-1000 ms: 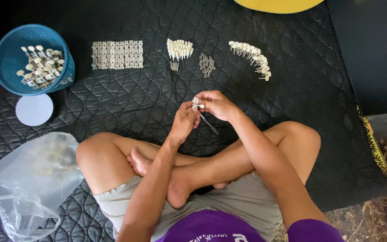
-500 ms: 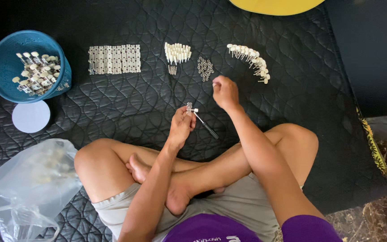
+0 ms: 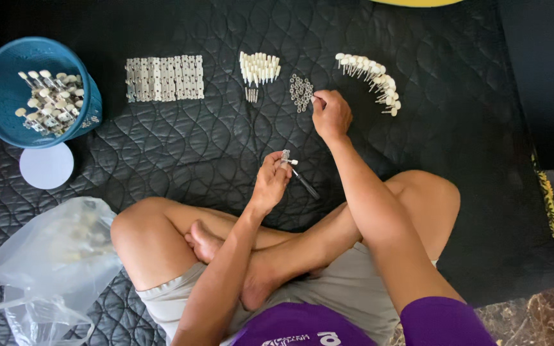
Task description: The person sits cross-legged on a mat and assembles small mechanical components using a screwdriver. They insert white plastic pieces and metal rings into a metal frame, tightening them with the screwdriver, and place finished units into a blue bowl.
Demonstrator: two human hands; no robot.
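Fingers [image 3: 318, 101] of the right hand [image 3: 332, 115] are pinched at the near edge of a small pile of rings [image 3: 301, 91], tips touching or just over it; whether one is already gripped cannot be told. The pile lies up and to the left of that hand, well closer to it than to the left hand [image 3: 270, 182], whose fingers are closed on a small metal piece [image 3: 285, 156] with a white tip, held above the mat and apart from the pile; a thin dark rod [image 3: 305, 184] slants from it down to the right, its long axis diagonal. Mat [image 3: 181, 147]: black quilted cloth with wavy stitching, soft and matte. Bag [image 3: 40, 269]: clear crumpled plastic at lower left. Basket [image 3: 8, 70]: blue perforated plastic, round, holding white-capped metal parts. Plates [image 3: 165, 78]: flat pale metal strips laid in a tight row. Lid [image 3: 46, 165]: a white disc beside the basket. Pegs [image 3: 259, 66]: white, packed side by side. Caps [image 3: 373, 75]: white-headed pieces in a curved line just right of the right hand.
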